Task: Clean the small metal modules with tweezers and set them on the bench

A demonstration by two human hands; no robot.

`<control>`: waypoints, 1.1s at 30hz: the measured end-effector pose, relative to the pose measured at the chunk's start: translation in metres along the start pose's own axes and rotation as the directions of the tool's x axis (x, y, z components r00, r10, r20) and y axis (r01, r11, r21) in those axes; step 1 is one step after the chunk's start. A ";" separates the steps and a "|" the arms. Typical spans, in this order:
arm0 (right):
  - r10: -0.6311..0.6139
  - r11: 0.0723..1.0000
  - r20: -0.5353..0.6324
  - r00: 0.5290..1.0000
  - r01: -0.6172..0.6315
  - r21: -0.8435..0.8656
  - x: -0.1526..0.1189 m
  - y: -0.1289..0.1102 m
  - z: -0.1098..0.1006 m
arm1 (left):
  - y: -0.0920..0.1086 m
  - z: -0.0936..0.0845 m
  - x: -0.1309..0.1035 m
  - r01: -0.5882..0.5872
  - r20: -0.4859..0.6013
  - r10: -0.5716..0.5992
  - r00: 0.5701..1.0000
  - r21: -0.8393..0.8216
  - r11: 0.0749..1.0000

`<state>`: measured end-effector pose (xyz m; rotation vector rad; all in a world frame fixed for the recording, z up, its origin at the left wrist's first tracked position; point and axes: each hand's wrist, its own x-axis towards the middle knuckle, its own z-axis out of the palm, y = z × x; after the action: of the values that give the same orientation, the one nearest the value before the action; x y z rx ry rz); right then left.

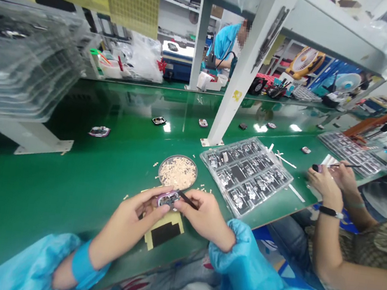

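Between the thumb and fingers of my left hand (129, 218) is a small purple-rimmed device housing (167, 199) with its inner electronics facing up. My right hand (206, 216) grips a slim black tool (188, 199), and its fingertips meet the right end of the housing. Whether the tool is a pair of tweezers I cannot tell. Under the hands lies a yellow sheet with a black patch (164, 235). Just beyond them stands a round dish (195, 178) full of tiny beige pieces, some spilled around it.
A clear compartment tray (239, 213) of small metal parts lies to the right. Several device housings, one at the left (100, 131), sit along the green bench (44, 190). A white post (238, 79) rises behind the dish. Stacked clear trays (19, 70) stand left. A co-worker's hands (329, 182) work at right.
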<state>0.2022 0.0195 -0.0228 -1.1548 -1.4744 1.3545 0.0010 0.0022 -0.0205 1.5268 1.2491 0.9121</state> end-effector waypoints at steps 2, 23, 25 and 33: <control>0.017 1.000 0.000 1.000 -0.017 -0.014 0.000 -0.001 -0.001 | 0.001 0.000 -0.001 -0.008 -0.002 0.008 1.000 0.054 0.999; 0.047 0.998 -0.061 0.997 -0.050 -0.042 0.001 -0.001 0.011 | 0.005 0.000 0.000 0.024 -0.025 -0.023 0.999 0.019 1.000; 0.050 0.998 -0.047 0.998 -0.052 -0.038 0.001 0.000 0.010 | 0.003 0.001 0.001 0.038 -0.008 -0.038 0.999 -0.060 0.998; 0.090 0.995 0.016 0.996 -0.090 0.038 0.004 -0.006 0.005 | 0.006 -0.001 0.000 -0.018 -0.028 0.020 0.999 0.064 0.998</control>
<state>0.1959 0.0223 -0.0178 -1.2019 -1.4149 1.4490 0.0017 0.0021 -0.0142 1.5834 1.2973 0.9173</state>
